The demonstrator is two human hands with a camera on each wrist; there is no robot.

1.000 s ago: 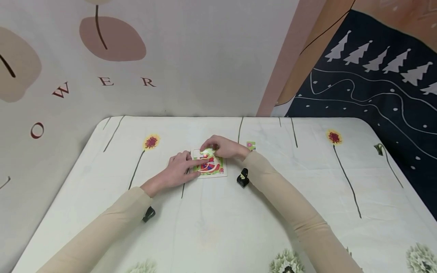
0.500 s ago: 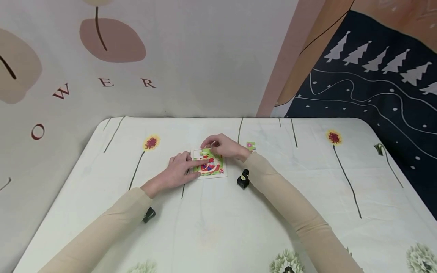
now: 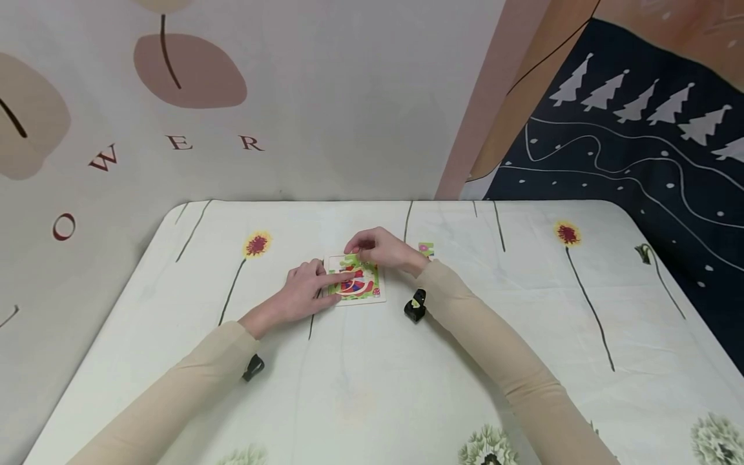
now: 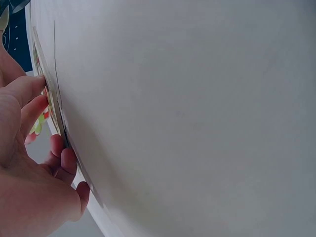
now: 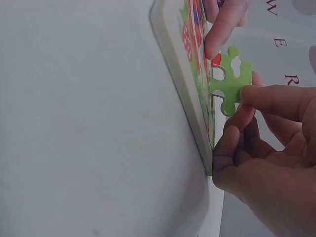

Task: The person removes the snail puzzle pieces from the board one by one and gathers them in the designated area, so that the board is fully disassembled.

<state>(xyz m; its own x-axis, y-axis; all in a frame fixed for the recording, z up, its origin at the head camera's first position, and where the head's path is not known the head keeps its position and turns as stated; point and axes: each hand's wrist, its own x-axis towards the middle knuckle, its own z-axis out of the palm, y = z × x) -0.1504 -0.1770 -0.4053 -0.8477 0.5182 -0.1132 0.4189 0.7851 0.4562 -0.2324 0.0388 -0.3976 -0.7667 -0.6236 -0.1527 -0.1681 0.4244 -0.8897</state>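
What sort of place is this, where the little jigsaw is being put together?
Probably an indoor tabletop workspace, perhaps a curtained-off corner: a table covered in flower-print cloth, a lettered pale backdrop, and a navy panel printed with white trees.

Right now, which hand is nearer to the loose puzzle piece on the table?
Right. The right hand pinches another piece at the board, its wrist beside the loose piece; the left hand rests at the board's left side, farther away.
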